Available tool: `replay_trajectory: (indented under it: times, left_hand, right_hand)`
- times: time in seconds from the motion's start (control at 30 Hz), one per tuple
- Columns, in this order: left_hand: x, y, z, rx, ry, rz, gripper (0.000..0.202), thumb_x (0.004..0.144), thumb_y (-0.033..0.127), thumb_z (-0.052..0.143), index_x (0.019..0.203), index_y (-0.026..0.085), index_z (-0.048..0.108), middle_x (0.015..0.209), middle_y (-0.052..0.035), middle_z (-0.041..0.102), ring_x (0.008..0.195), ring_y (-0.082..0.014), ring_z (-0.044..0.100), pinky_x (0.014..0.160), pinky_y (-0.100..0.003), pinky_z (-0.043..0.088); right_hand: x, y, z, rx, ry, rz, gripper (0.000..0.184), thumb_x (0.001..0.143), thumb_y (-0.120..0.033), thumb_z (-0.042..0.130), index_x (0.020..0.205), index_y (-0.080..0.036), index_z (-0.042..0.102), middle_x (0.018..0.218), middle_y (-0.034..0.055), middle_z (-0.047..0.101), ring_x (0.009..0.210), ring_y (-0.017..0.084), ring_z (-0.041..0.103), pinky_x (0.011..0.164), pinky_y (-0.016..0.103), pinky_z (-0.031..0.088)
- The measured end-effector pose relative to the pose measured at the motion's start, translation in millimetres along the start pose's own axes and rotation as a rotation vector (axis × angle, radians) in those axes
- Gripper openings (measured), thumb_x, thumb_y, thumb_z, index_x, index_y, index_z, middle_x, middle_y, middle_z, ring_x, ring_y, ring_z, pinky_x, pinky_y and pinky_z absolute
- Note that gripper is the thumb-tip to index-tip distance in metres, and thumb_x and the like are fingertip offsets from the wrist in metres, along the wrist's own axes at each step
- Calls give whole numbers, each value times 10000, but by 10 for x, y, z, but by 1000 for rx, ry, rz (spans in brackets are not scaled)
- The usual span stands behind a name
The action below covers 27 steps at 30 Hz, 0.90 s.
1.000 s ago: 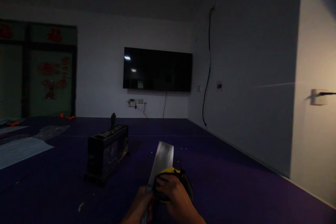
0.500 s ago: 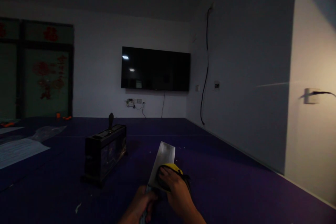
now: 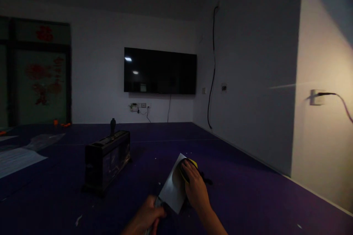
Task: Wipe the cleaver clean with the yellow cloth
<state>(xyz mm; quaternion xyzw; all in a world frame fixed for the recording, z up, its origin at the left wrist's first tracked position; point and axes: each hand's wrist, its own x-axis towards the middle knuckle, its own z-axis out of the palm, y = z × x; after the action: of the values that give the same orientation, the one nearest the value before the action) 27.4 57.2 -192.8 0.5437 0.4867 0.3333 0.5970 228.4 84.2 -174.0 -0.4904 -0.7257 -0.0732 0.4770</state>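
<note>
My left hand (image 3: pixel 147 213) is closed around the handle of a cleaver (image 3: pixel 173 191), whose broad pale blade points forward and to the right. In my right hand (image 3: pixel 196 187) is a yellow-and-black hand-sized block (image 3: pixel 194 163), pressed on the blade's upper right part near the far end. The fingers lie over this block and hide much of it, so its exact kind does not show. Something dark, perhaps a strap, sticks out at the right of that hand. Left of the cleaver stands a black box-like device (image 3: pixel 107 159) with a dark knob on top.
On the purple tabletop (image 3: pixel 242 187) lie small white scraps, with paper sheets (image 3: pixel 20 161) and clear plastic (image 3: pixel 45 140) at the left. Orange items (image 3: pixel 65 125) sit at the far left edge. A wall with a hanging black cable (image 3: pixel 213 62) borders the right side.
My right hand and the block have slid up the blade toward its far end. The cleaver has turned rightward, showing more of its face. The view has shifted slightly right.
</note>
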Motion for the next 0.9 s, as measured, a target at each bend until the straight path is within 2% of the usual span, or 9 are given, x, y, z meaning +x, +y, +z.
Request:
replay_trajectory:
  times: [0.13,0.23,0.37,0.47,0.57,0.77,0.9]
  left_hand:
    - [-18,-33,-11,31,9,-27,225,681,162,512,896,166,445,377,113,454,245,-74,364,333,-170,213]
    - [0,-73,0,16,34,-68,220,665,191,562,856,173,455,360,120,430,227,-70,341,328,-170,195]
    - [11,-98,16,-26,79,-3,207,681,272,570,839,180,473,341,121,416,217,-69,325,319,-168,202]
    - [9,-81,14,-13,38,-36,182,676,291,578,782,185,475,314,118,397,210,-76,334,305,-165,198]
    - [24,-68,16,-26,41,7,126,675,271,557,729,188,478,301,114,391,198,-68,331,291,-152,183]
    - [91,-75,46,-11,86,-28,135,638,277,584,664,194,482,266,109,364,166,-89,311,246,-174,184]
    - [86,-114,48,-50,133,25,99,648,275,536,638,192,483,303,104,370,192,-70,314,261,-166,188]
  right_hand:
    - [6,62,3,33,-15,-26,756,572,40,346,1276,-208,460,1390,47,387,1291,205,315,1051,452,297]
    - [3,45,7,30,-46,-41,783,553,43,333,1287,-205,449,1402,39,368,1305,197,286,1056,442,292]
    - [-4,-35,0,13,-114,-81,779,541,46,332,1269,-194,473,1385,33,397,1305,181,285,1063,415,288]
    - [-6,-81,-5,7,-168,-95,777,538,42,347,1263,-202,482,1379,25,407,1307,182,281,1068,412,275]
    - [-8,-92,3,12,-194,-87,735,558,32,366,1239,-204,512,1359,29,435,1297,185,304,1067,406,276]
    - [-37,-65,39,13,-96,3,616,620,6,377,1185,-152,562,1294,90,504,1239,205,403,1034,405,330]
    - [-63,-79,42,103,-30,44,583,622,-20,391,1144,-175,600,1238,86,557,1183,225,471,1011,424,354]
